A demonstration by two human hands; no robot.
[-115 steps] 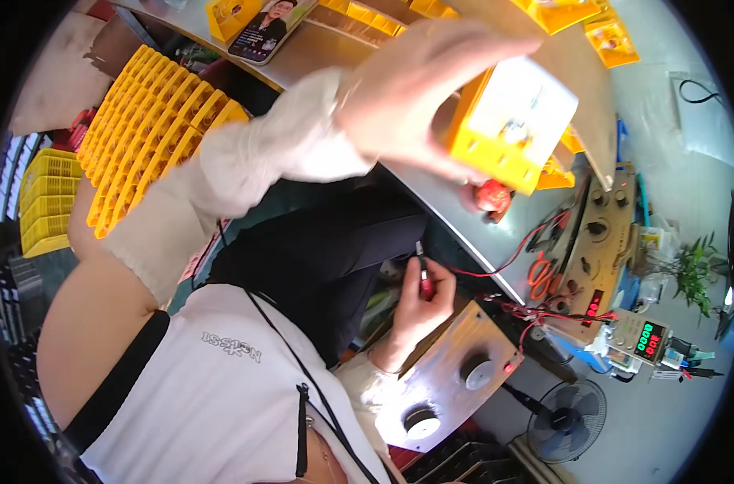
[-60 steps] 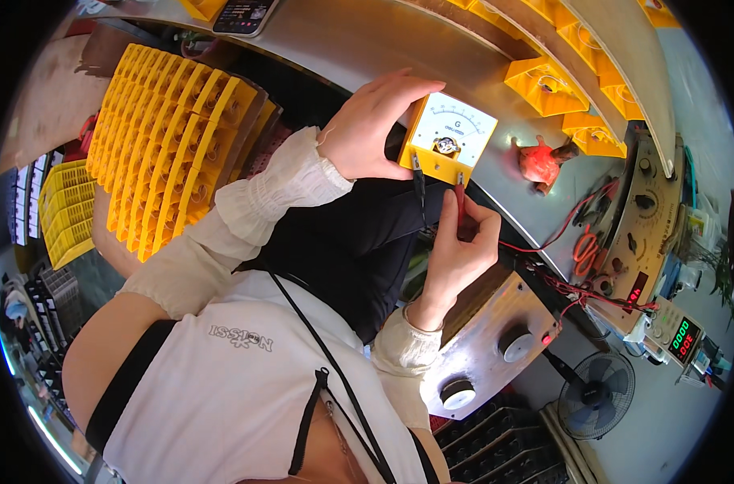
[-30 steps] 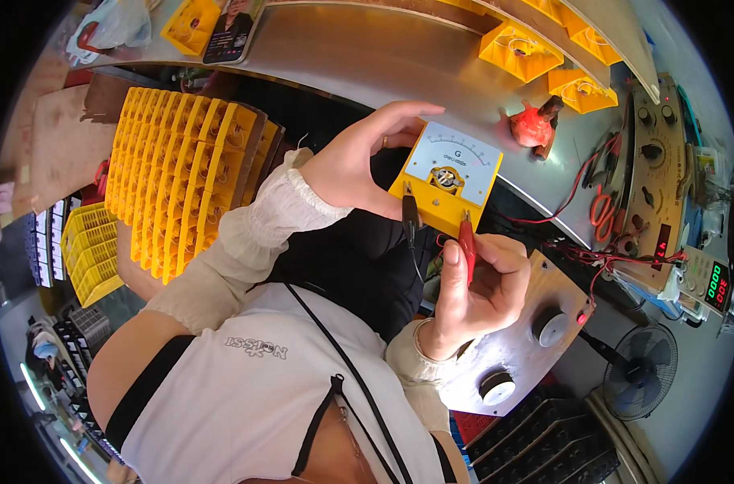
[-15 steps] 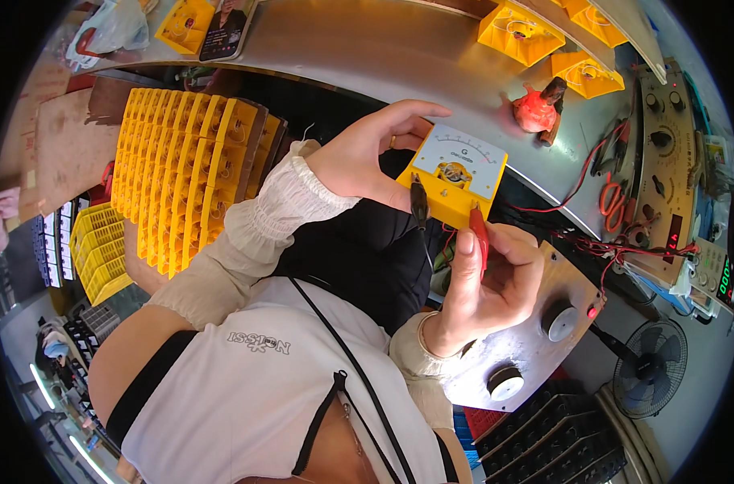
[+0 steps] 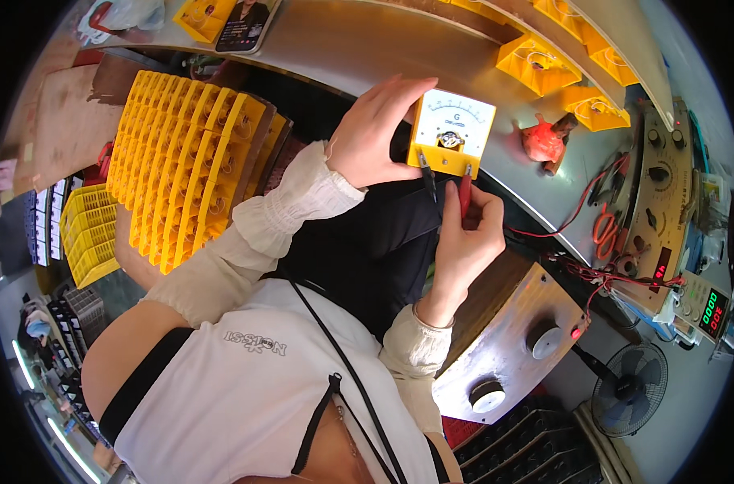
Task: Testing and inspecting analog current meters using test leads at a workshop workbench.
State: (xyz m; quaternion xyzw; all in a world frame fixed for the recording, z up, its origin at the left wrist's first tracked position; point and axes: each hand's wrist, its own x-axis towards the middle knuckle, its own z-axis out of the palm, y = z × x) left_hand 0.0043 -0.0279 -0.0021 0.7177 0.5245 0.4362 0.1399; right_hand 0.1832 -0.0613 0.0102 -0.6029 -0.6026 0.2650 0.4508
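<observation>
My left hand (image 5: 373,133) grips a yellow galvanometer (image 5: 473,123) by its left side, thumb low and fingers along the upper edge. Its white dial faces up toward me, with a small opening below the scale showing the movement inside. At the lower left terminal a black alligator clip (image 5: 429,179) hangs on. A red alligator clip (image 5: 466,194) meets the lower right terminal, pinched between the thumb and fingers of my right hand (image 5: 476,230). Whether its jaws are closed on the terminal is too small to tell.
A stack of yellow meter housings (image 5: 181,161) stands left. The metal bench (image 5: 343,48) bears a phone (image 5: 244,26), a red figurine (image 5: 542,143) and red-handled scissors (image 5: 605,230). At right are a knobbed instrument (image 5: 659,194), a power supply (image 5: 704,309), a metal box (image 5: 508,347) and a fan (image 5: 630,389).
The galvanometer has moved up and slightly left, turning straighter toward me. My right hand has followed up and left with the red clip, its fingers closer together.
</observation>
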